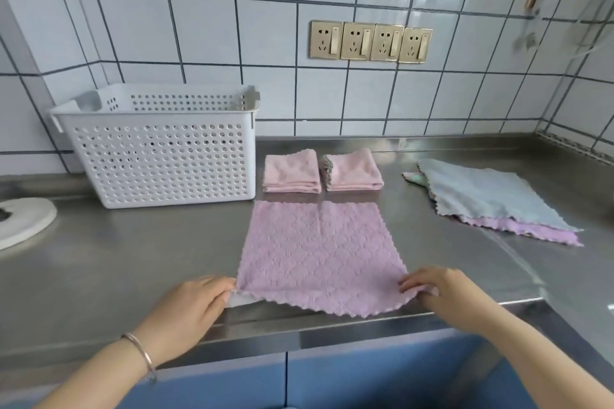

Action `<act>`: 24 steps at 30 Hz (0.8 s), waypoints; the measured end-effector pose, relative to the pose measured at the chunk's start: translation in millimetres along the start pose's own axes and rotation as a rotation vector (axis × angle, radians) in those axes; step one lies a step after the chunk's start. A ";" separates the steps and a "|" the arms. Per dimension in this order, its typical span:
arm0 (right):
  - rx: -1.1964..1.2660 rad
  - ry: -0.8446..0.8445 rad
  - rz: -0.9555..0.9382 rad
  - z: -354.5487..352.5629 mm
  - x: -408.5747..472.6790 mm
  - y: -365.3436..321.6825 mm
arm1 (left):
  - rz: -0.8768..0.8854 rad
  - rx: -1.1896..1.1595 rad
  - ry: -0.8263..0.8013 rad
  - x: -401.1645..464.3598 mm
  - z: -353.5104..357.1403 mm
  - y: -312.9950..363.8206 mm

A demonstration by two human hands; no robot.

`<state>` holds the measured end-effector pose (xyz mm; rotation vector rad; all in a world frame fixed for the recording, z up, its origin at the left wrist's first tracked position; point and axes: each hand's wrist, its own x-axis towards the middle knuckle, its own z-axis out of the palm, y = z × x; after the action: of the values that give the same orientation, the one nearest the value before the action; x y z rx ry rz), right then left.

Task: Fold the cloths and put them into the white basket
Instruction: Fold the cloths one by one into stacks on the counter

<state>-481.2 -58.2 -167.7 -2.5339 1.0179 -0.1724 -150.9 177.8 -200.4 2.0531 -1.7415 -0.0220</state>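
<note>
A purple cloth (319, 252) lies spread flat on the steel counter, its near edge at the counter's front lip. My left hand (189, 309) pinches its near left corner and my right hand (442, 292) pinches its near right corner. Behind it sit two folded pink cloths, one on the left (291, 171) and one on the right (354, 170), side by side. To the right lies a pile of unfolded cloths, a light blue cloth (488, 196) on top and another purple cloth (531, 232) under it. The white perforated basket (159, 149) stands at the back left; I cannot see inside it.
The steel counter (133, 249) meets a tiled wall with a row of gold sockets (370, 41). A white round object (23, 219) sits at the left edge. Blue cabinet fronts (332, 375) are below the counter's front lip.
</note>
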 end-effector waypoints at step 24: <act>0.362 0.188 0.498 -4.7 131.0 -10.3 | -0.670 -0.073 0.047 175.6 23.0 -10.2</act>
<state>-380.7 -142.9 -163.7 -1.9053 1.5023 -0.4125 -112.2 6.1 -177.3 2.4542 -0.9404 -0.2353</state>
